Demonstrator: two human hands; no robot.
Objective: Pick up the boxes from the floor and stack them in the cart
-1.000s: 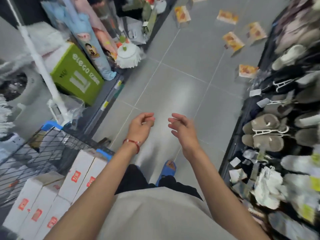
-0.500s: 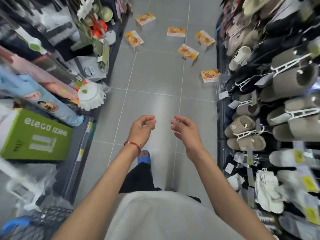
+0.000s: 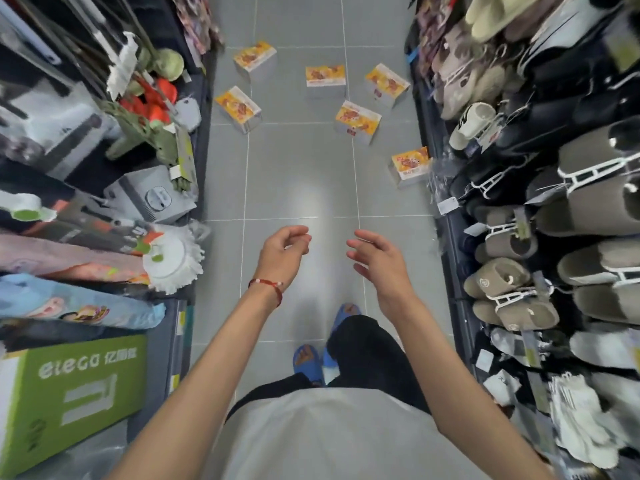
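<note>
Several yellow-and-orange boxes lie scattered on the grey tiled floor ahead of me. The nearest box rests by the right shelf, another box sits mid-aisle, and a third box lies toward the left. My left hand and my right hand hang in front of me at waist height, both empty, fingers loosely curled and apart. A red bracelet circles my left wrist. The cart is out of view.
The left shelf holds mops, a grey appliance box and a green box. The right rack is hung with slippers and gloves. The aisle floor runs between them. My blue sandals show below.
The view has swung away from the cart and down the aisle, and the scattered boxes have come closer. Both hands stay empty and in much the same pose.
</note>
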